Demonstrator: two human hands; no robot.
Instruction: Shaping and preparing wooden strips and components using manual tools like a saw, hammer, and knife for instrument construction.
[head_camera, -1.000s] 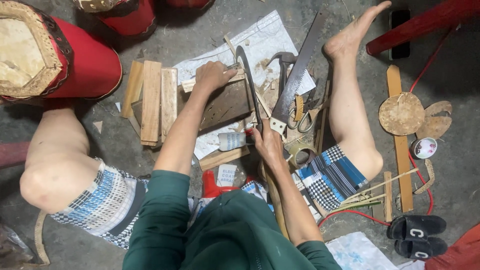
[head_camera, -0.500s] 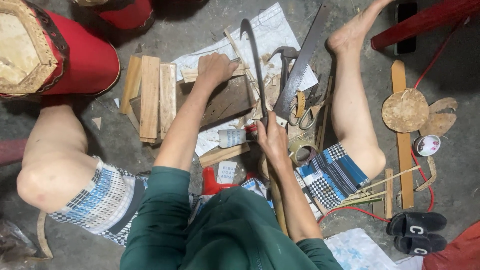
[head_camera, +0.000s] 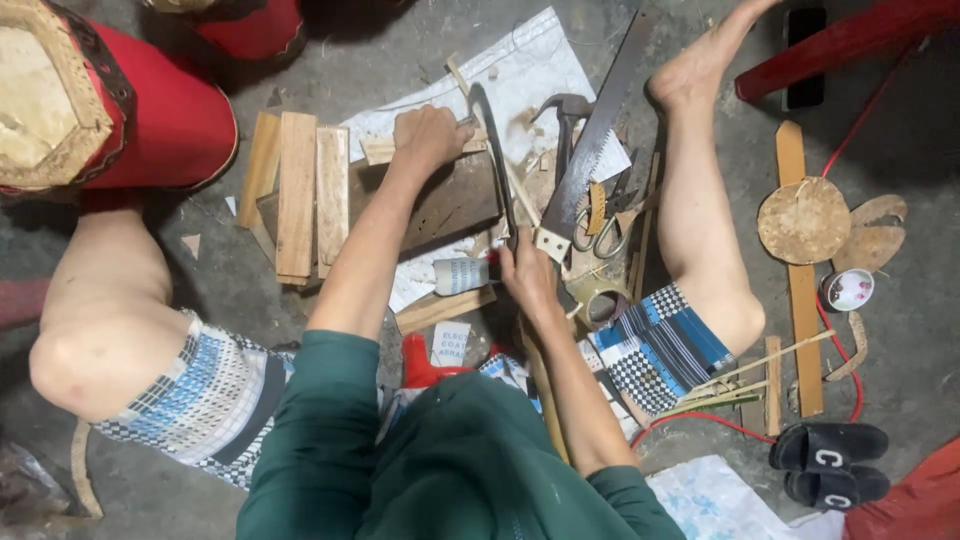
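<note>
My left hand (head_camera: 428, 137) grips a thin wooden strip (head_camera: 385, 150) and presses it against a dark wooden block (head_camera: 450, 205) on the floor between my legs. My right hand (head_camera: 527, 272) is shut on the handle of a long curved blade (head_camera: 495, 160), a machete-like knife. Its blade points away from me and its tip sits beside my left hand, over the strip. Wood chips lie around the block on a white sheet (head_camera: 520, 75).
Wooden slats (head_camera: 298, 195) lie left of the block. A hand saw (head_camera: 592, 150), a hammer (head_camera: 563, 115) and scissors (head_camera: 600, 225) lie to the right. A red drum (head_camera: 110, 110) stands far left. A round wooden disc (head_camera: 803, 220), a plank and black sandals (head_camera: 830, 460) are on the right.
The blade has swung from leaning right over the block to pointing up near my left hand. My right hand has shifted slightly left. My left hand stays on the strip.
</note>
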